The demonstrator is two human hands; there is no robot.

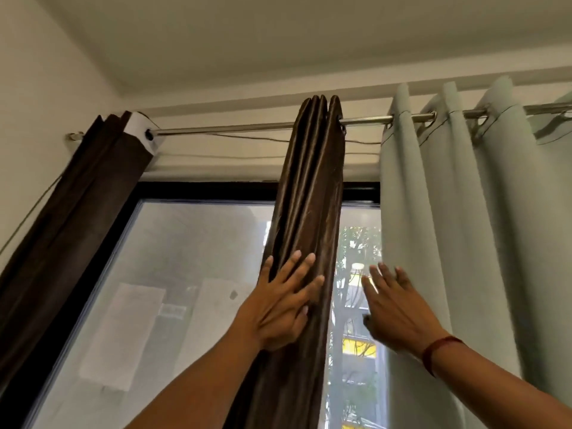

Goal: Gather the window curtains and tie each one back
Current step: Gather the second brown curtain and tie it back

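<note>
A shiny brown curtain (309, 187) hangs bunched into tight folds at the middle of the metal rod (235, 128). My left hand (283, 301) lies flat on its folds with fingers straight and spread. To the right, my right hand (393, 308) is raised with straight fingers in the gap between the brown curtain and a pale green curtain (464, 212); its fingertips are at the green curtain's left edge. A darker brown curtain (80, 205) is gathered at the rod's left end.
The window glass (185, 274) has a black frame (204, 190) and shows trees and buildings outside. A thin cord (263, 139) sags under the rod. The white wall (37, 103) stands on the left, the ceiling above.
</note>
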